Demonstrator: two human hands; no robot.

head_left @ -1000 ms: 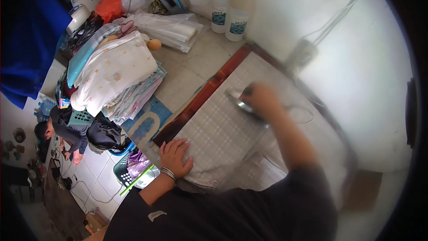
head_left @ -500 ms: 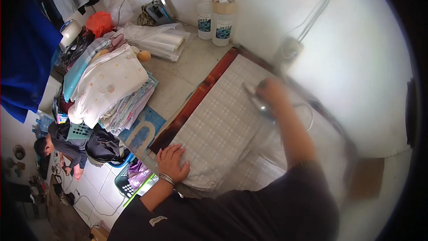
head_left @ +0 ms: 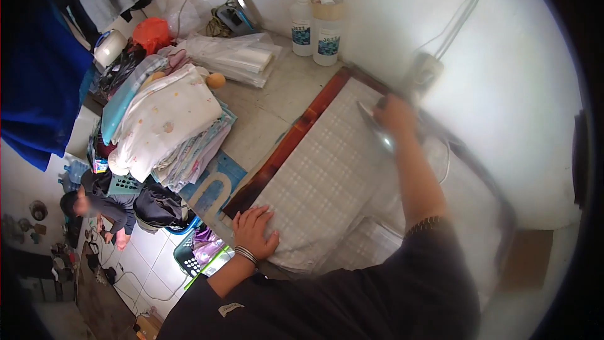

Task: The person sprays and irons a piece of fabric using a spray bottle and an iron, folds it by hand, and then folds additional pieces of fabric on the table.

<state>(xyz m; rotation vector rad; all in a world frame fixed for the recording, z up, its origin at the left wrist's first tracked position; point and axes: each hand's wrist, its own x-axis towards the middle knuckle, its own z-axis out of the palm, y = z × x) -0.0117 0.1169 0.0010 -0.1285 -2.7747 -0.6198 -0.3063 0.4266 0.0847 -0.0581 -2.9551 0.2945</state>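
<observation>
A pale checked cloth [head_left: 314, 176] lies spread on a padded surface with a dark red-brown patterned border [head_left: 283, 141]. My right hand [head_left: 396, 116] is closed around the handle of a clothes iron [head_left: 381, 137], whose soleplate rests on the cloth near its far right part. A pale cord trails from the iron toward my forearm. My left hand [head_left: 256, 233] lies flat on the near left corner of the cloth, fingers apart, holding nothing. Folds of the same cloth bunch up close to my body.
To the left rises a tall pile of folded clothes [head_left: 170, 119]. Behind it are plastic sleeves [head_left: 239, 60], a second iron [head_left: 236, 17] and two labelled bottles [head_left: 326, 44]. A wall socket [head_left: 428, 70] is at the right. A person [head_left: 113, 204] sits on the floor at lower left.
My right hand has slid the iron farther up the cloth toward its far edge. My left hand stays at the same corner. The whole view has shifted slightly.
</observation>
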